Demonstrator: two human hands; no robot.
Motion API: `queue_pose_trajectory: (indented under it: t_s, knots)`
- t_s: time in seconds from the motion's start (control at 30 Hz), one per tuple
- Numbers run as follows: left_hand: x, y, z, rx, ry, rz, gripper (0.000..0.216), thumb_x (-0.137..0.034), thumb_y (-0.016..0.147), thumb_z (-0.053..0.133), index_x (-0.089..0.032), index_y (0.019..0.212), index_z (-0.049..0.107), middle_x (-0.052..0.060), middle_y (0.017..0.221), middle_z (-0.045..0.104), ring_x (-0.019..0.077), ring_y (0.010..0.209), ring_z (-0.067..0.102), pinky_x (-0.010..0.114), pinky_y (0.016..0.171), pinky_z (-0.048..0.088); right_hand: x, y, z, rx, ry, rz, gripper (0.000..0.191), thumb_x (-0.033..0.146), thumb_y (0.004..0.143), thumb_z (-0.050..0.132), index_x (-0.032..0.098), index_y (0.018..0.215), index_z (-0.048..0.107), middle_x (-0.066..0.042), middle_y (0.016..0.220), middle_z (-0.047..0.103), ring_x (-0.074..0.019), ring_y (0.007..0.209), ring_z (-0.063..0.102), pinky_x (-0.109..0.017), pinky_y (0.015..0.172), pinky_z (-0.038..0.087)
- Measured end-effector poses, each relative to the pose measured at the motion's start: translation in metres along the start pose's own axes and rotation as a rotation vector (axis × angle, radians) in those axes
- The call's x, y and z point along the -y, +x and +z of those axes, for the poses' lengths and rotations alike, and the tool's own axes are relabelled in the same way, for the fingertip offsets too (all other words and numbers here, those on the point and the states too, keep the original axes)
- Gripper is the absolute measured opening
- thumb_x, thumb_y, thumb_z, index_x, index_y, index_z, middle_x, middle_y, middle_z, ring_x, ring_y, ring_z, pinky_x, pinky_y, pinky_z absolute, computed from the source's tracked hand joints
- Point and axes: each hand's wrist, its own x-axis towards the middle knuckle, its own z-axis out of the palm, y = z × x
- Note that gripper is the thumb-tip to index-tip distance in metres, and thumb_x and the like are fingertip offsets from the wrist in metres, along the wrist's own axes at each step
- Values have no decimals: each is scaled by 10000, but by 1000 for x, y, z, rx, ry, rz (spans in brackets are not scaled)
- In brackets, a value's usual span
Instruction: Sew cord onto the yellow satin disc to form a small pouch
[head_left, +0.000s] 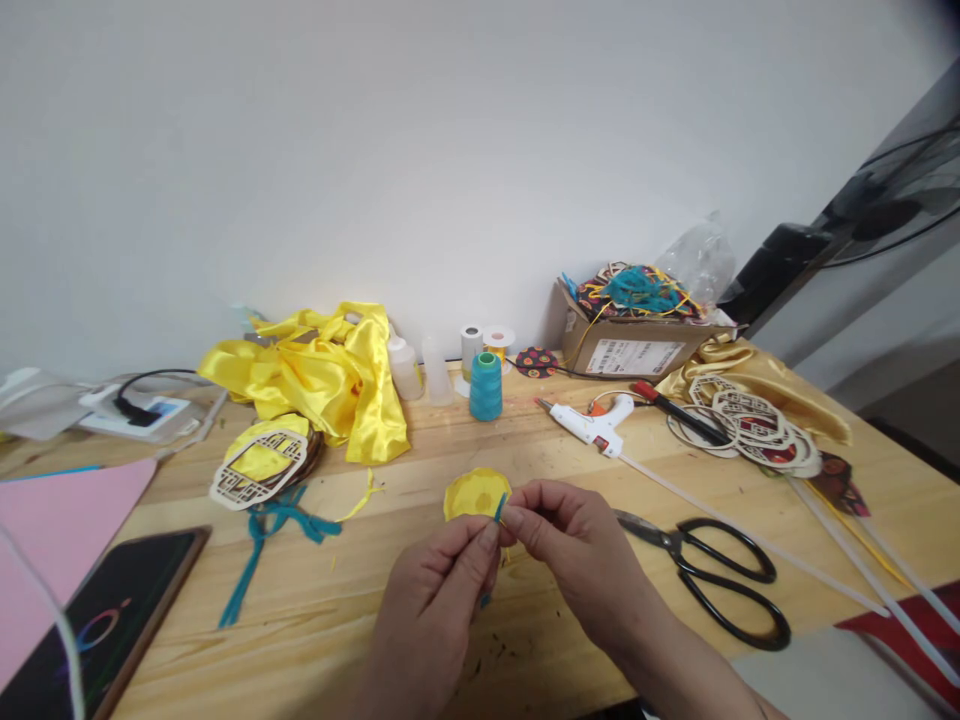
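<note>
My left hand (pixel 448 590) is closed in a pinch around a small bundle of teal thread (pixel 500 507), whose top end pokes up between the fingers. My right hand (pixel 577 550) pinches at that same upper end from the other side. Just beyond the fingertips is a round yellow fabric piece (pixel 478 491), partly hidden by my hands; whether they touch it I cannot tell. To the right of my right hand lie black-handled scissors (pixel 701 565). A cone of teal thread (pixel 486 388) stands upright past the yellow piece.
Yellow satin cloth (pixel 330 370), a wooden cutout stack (pixel 262 462) with teal tassels, and a phone (pixel 112 630) lie left. Right are a white glue gun (pixel 592 424), a cardboard box (pixel 630 340) of trimmings, cutout rings (pixel 750 420) and long glue sticks (pixel 750 535). Bottles (pixel 406 368) stand near the wall.
</note>
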Motion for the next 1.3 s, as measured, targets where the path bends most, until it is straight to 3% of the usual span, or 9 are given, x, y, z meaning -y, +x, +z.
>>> queue_pose_trajectory:
  t_s: [0.23, 0.43, 0.67, 0.83, 0.93, 1.07, 1.17, 1.23, 1.3]
  knots:
    - [-2, 0, 1, 2, 9, -6, 259, -349, 828, 528, -176, 642, 583, -49, 544, 388, 90, 510, 324, 195, 460, 269, 0, 0, 0, -14, 39, 5, 153, 254, 714, 633, 139, 615, 607, 20, 568, 576, -99, 582, 509, -236, 620, 418]
    - [-4, 1, 2, -13, -1, 2, 264, -354, 816, 539, -171, 632, 591, -49, 529, 370, 92, 501, 325, 196, 454, 262, -5, 2, -6, 78, 165, 67, 211, 237, 629, 725, 161, 822, 688, -1, 723, 654, -124, 697, 560, -263, 706, 425]
    - [-8, -3, 0, 26, 91, 32, 258, -313, 794, 563, -175, 581, 605, -39, 521, 400, 106, 505, 358, 211, 473, 287, -10, 6, -8, 183, 299, 89, 72, 187, 601, 738, 164, 664, 714, 15, 639, 617, -88, 607, 510, -220, 617, 386]
    - [-16, 1, -4, 30, 274, 151, 212, -275, 800, 550, -210, 635, 666, -13, 565, 517, 150, 578, 478, 236, 556, 363, 1, 6, -11, 102, 295, -50, 93, 175, 599, 743, 155, 550, 667, 10, 687, 600, -89, 636, 521, -219, 622, 399]
    - [-15, 10, -11, 44, 397, 336, 193, -236, 801, 549, -238, 688, 705, 24, 693, 619, 196, 732, 535, 278, 694, 403, 14, 5, -17, 77, 323, -23, 93, 204, 639, 722, 146, 600, 661, -16, 755, 653, -54, 517, 499, -199, 491, 351]
    - [-9, 22, -24, -64, 620, 509, 200, -225, 807, 539, -285, 844, 727, 60, 1026, 615, 252, 1009, 478, 375, 880, 370, 31, 5, -21, 106, 346, -37, 113, 232, 685, 687, 141, 641, 637, -24, 630, 663, -84, 488, 558, -184, 420, 328]
    - [-13, 16, -33, -324, 718, 559, 294, -240, 783, 554, -267, 1057, 657, 80, 1209, 509, 274, 1074, 447, 425, 924, 343, 36, 8, -20, 92, 313, -116, 103, 218, 702, 672, 145, 646, 626, -24, 607, 667, -109, 534, 597, -198, 456, 398]
    - [-21, 5, -35, -516, 642, 563, 293, -292, 743, 601, -226, 1021, 667, 91, 1094, 557, 274, 1011, 488, 387, 889, 372, 36, 9, -19, 88, 255, -154, 97, 218, 726, 653, 146, 667, 625, -31, 617, 677, -113, 554, 602, -211, 494, 431]
    - [-29, -9, -31, -372, 460, 312, 162, -364, 718, 628, -226, 762, 702, 43, 753, 625, 213, 739, 555, 296, 685, 436, 34, 8, -16, 83, 183, -176, 105, 225, 742, 640, 146, 676, 621, -34, 623, 683, -111, 552, 597, -224, 520, 451]
